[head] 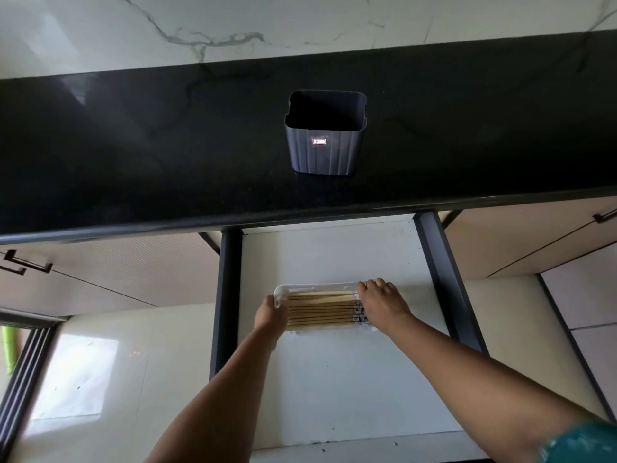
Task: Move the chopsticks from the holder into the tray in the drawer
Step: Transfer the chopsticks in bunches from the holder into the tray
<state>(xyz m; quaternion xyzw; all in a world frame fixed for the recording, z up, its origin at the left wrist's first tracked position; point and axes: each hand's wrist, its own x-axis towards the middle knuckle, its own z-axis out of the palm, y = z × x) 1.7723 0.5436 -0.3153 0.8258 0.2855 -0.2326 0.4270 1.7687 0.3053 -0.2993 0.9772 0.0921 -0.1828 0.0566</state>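
Several wooden chopsticks (pixel 320 310) with blue-patterned ends lie side by side in a white tray (pixel 283 289) on the floor of the open drawer (pixel 334 259). My left hand (pixel 269 317) grips the tray's left end. My right hand (pixel 380 300) rests over the tray's right end, covering the chopsticks' patterned tips; its fingers curl over the far rim. A dark grey ribbed holder (pixel 324 152) stands upright on the black countertop (pixel 133 145), above the drawer, and looks empty inside.
The drawer has dark side rails (pixel 228 295) left and right. Beige cabinet fronts with dark handles (pixel 25 264) flank it. A white marbled wall rises behind the counter. Pale floor tiles lie below.
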